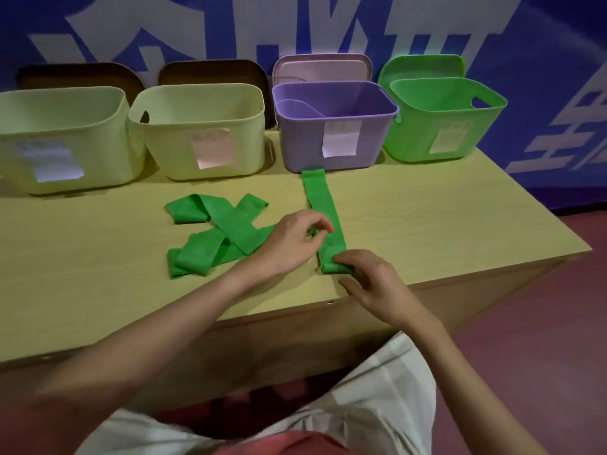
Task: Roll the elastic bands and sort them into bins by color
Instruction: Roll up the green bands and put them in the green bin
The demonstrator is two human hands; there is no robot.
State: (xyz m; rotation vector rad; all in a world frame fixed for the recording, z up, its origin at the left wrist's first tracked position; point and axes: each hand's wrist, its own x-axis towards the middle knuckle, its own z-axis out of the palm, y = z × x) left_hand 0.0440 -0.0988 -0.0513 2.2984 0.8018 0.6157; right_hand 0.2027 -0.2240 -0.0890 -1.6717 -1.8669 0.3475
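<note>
— What is sitting in the bins?
— A purple band is lying in the purple bin; the green bin's interior is hidden.
— The hands?
— Right hand is pinching the green band's rolled end on the surface (left hand is pinching its edge) — more green bands are lying beside.

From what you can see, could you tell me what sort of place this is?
Probably a staged sorting station rather than a home: labelled bins lined up on a plain wooden table, with a large printed blue banner as backdrop.
</note>
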